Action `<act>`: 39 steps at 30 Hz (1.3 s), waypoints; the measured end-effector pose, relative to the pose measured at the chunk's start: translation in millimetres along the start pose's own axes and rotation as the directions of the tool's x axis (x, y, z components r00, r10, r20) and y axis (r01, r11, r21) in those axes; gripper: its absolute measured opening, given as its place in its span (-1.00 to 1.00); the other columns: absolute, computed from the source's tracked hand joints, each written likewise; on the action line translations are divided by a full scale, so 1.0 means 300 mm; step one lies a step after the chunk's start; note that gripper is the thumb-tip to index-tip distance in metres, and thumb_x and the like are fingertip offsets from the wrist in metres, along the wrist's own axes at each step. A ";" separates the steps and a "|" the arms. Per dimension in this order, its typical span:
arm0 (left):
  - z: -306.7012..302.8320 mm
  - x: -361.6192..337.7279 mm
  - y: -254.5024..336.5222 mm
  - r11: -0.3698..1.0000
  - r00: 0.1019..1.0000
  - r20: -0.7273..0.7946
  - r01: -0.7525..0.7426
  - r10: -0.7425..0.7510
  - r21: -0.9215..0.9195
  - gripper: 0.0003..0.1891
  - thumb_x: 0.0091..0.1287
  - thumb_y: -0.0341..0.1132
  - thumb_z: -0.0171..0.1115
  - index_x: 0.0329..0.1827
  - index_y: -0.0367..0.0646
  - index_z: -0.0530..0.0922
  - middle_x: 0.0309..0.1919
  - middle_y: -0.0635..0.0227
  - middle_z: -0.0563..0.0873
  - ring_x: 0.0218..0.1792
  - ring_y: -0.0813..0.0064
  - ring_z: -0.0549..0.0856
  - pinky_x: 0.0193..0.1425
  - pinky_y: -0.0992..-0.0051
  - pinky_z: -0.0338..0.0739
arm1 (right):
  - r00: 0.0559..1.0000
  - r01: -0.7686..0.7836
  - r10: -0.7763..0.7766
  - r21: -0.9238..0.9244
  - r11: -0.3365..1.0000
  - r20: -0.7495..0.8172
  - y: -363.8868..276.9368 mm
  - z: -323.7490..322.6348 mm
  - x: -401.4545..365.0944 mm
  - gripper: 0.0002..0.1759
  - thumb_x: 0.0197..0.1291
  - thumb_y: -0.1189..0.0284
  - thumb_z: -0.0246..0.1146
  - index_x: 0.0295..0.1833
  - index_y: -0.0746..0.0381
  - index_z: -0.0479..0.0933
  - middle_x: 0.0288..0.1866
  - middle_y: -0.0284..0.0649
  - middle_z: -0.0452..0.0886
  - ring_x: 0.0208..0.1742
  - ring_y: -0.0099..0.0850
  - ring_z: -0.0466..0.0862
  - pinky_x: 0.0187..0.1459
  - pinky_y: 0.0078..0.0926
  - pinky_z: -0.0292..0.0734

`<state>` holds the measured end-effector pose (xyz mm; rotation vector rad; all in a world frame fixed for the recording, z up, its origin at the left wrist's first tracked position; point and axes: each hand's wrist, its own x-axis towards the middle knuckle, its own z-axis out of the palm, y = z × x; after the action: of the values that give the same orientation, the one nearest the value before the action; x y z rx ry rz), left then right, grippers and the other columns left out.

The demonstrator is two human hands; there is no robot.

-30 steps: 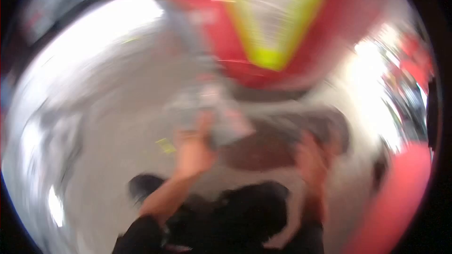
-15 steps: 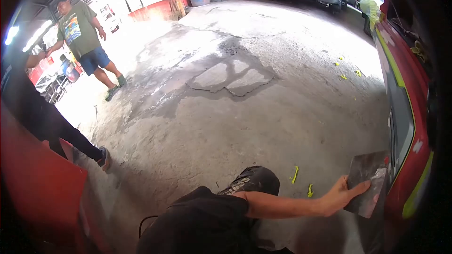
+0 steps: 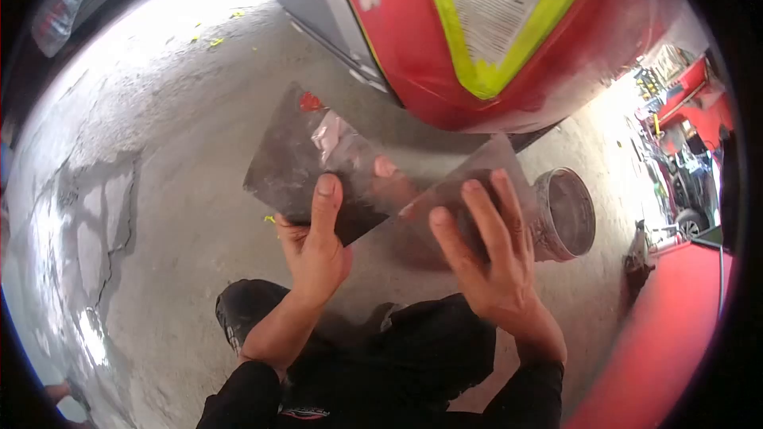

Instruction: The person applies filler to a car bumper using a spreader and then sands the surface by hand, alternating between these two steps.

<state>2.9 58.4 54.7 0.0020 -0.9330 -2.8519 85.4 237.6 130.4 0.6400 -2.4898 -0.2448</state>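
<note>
Seen from above, two bare hands are working close together near the middle of the frame, over a grey concrete floor. The left hand is gripping a dark flat plate by its lower edge, thumb pressing on the upper face, fingers curling beneath. The plate is extending up and away from that hand, its long axis slanting from upper left to lower right. It is carrying a red dab near its far corner and a pale smear below that.

The right hand is holding a thin grey sheet, fingers fanning over its face. The sheet is lying up and left of the palm, one long edge slanting from lower left to upper right, its left corner pointing at the plate's right end. The left hand is nearer the smear; the right hand is nearer a round open tin, just beside the sheet at centre right.

A red body panel with lime tape is filling the top.

The right thumb is hiding behind the sheet. Blur is softening the sheet and the plate's right end, so whether they are touching is unclear. The tin's contents are hard to make out, and the frame is cutting off the panel.
</note>
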 end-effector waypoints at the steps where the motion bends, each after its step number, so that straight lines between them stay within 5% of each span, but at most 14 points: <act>1: -0.004 -0.003 -0.009 1.000 1.000 0.013 -0.013 0.013 0.004 -0.85 0.39 -0.44 0.33 -0.02 -0.19 0.64 -0.10 0.41 0.74 -0.09 0.67 0.68 0.04 0.62 0.54 | 1.000 0.007 -0.007 -0.015 1.000 -0.022 0.005 0.003 0.000 -0.50 0.23 0.45 0.21 0.33 0.07 0.53 0.41 0.04 0.40 0.41 0.25 0.40 -0.01 -0.08 0.61; 2: -0.018 0.000 -0.026 0.997 0.998 0.034 -0.062 0.060 0.057 -0.83 0.43 -0.34 0.30 0.01 -0.14 0.66 -0.10 0.41 0.75 -0.10 0.57 0.73 -0.04 0.45 0.65 | 0.999 0.019 -0.020 -0.028 0.999 -0.043 0.003 0.010 0.003 -0.49 0.23 0.43 0.20 0.34 0.06 0.53 0.41 0.04 0.39 0.41 0.25 0.39 -0.04 -0.09 0.62; 10: -0.020 -0.032 -0.011 0.996 0.996 0.072 -0.060 0.056 0.060 -0.82 0.43 -0.38 0.29 0.04 -0.17 0.63 -0.10 0.41 0.74 -0.12 0.59 0.71 -0.01 0.47 0.62 | 0.995 0.037 -0.041 -0.047 0.998 -0.088 -0.011 0.032 0.054 -0.48 0.23 0.38 0.21 0.34 0.06 0.51 0.38 -0.02 0.42 0.41 0.19 0.41 -0.17 -0.20 0.66; 14: 0.063 -0.060 0.022 0.999 0.995 0.100 0.021 -0.024 0.031 -0.85 0.43 -0.38 0.29 -0.01 -0.20 0.63 -0.14 0.43 0.74 -0.16 0.61 0.70 0.00 0.51 0.59 | 0.997 0.072 -0.069 -0.116 0.991 0.029 -0.029 0.006 0.056 -0.54 0.23 0.34 0.18 0.26 0.11 0.53 0.34 -0.08 0.46 0.41 0.07 0.43 -0.34 -0.29 0.67; 17: 0.018 -0.075 -0.040 0.995 0.991 0.105 0.084 -0.088 0.048 -0.83 0.43 -0.40 0.28 0.02 -0.22 0.62 -0.15 0.42 0.73 -0.18 0.60 0.71 -0.04 0.51 0.60 | 0.981 0.046 -0.049 0.022 0.999 0.188 -0.026 -0.030 0.022 -0.54 0.24 0.42 0.16 0.28 0.11 0.54 0.36 -0.05 0.45 0.44 0.11 0.39 0.02 -0.14 0.59; 21: 0.007 -0.040 -0.067 0.992 0.984 -0.178 0.039 -0.018 0.118 -0.80 0.44 -0.31 0.28 0.00 -0.24 0.63 -0.13 0.38 0.73 -0.19 0.55 0.72 -0.10 0.48 0.62 | 0.950 0.134 -0.071 -0.192 0.972 0.305 0.041 -0.085 -0.029 -0.60 0.24 0.36 0.17 0.20 0.06 0.58 0.34 -0.12 0.47 0.43 -0.01 0.42 -0.03 -0.11 0.61; 24: -0.002 -0.011 -0.014 0.999 1.000 -0.007 0.010 -0.009 0.037 -0.82 0.42 -0.31 0.31 -0.06 -0.25 0.65 -0.13 0.36 0.74 -0.14 0.59 0.70 0.00 0.53 0.57 | 0.990 0.109 -0.057 -0.432 0.895 0.132 0.187 -0.145 -0.020 -0.56 0.17 0.31 0.19 0.20 0.01 0.60 0.35 -0.13 0.48 0.41 -0.05 0.47 -0.02 -0.06 0.60; 30: 0.010 -0.022 -0.047 0.999 0.998 0.047 0.041 -0.043 0.030 -0.83 0.41 -0.34 0.33 -0.06 -0.24 0.67 -0.14 0.39 0.75 -0.15 0.65 0.68 0.01 0.58 0.53 | 0.978 0.207 -0.147 -0.681 0.702 0.146 0.397 -0.237 0.072 -0.48 0.16 0.32 0.18 0.30 -0.06 0.52 0.38 -0.19 0.44 0.46 -0.04 0.39 0.05 0.01 0.53; 37: 0.015 -0.025 -0.054 0.998 0.997 0.062 0.040 -0.043 0.041 -0.81 0.41 -0.33 0.32 -0.05 -0.27 0.66 -0.12 0.41 0.74 -0.12 0.66 0.67 0.03 0.58 0.51 | 0.961 0.262 -0.247 -0.682 0.683 0.123 0.452 -0.215 0.144 -0.44 0.17 0.32 0.18 0.35 -0.09 0.46 0.39 -0.24 0.42 0.45 -0.10 0.38 0.12 0.10 0.48; 39: -0.020 -0.013 -0.069 0.997 0.995 0.088 0.031 -0.037 0.073 -0.75 0.46 -0.33 0.26 0.09 -0.27 0.61 0.00 0.33 0.73 -0.01 0.53 0.69 0.13 0.46 0.54 | 0.952 0.289 -0.271 -0.710 0.643 0.142 0.465 -0.209 0.158 -0.44 0.17 0.32 0.18 0.34 -0.09 0.46 0.38 -0.24 0.43 0.44 -0.11 0.38 0.13 0.09 0.49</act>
<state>4.4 71.9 37.7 -0.1035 -1.0624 -2.8690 30.8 333.5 246.7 0.6559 -2.0250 -1.2946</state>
